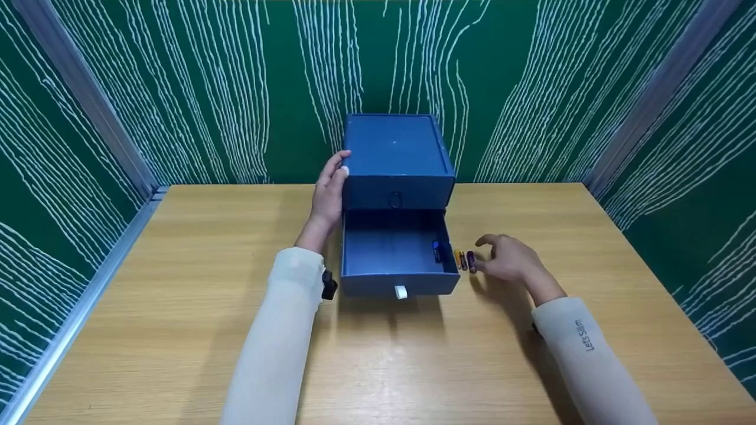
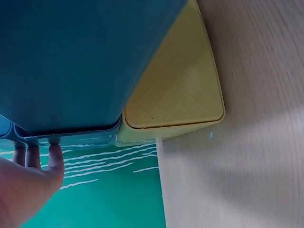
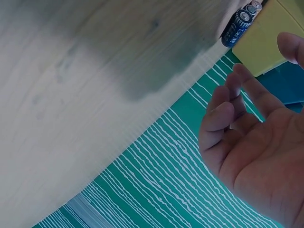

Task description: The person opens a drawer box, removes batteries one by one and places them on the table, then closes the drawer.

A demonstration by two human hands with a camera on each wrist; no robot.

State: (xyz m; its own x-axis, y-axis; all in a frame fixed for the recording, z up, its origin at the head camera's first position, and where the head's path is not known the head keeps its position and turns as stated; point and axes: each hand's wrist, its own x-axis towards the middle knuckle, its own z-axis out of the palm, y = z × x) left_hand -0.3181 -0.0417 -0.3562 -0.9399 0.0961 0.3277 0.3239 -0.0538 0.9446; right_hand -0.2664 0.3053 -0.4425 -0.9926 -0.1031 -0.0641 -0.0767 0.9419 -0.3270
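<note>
A two-drawer unit (image 1: 394,144), blue above, stands with its lower drawer (image 1: 384,251) pulled out; in the left wrist view its lower body (image 2: 178,80) shows yellow. Against the unit's left side rests my left hand (image 1: 329,198), fingertips (image 2: 55,148) at the far edge of the blue part. A small blue-and-black battery-like thing (image 1: 437,252) lies by the drawer's right wall. Just outside that wall are several batteries, a dark purple one (image 1: 471,261) outermost. My right hand (image 1: 512,258) hovers beside them, thumb and fingers apart, holding nothing.
The unit stands on a wooden table (image 1: 236,307) near its back edge. A green wall with white wavy lines (image 1: 502,71) rises close behind. The drawer's white pull tab (image 1: 401,292) projects toward me, and metal posts (image 1: 106,100) frame the corners.
</note>
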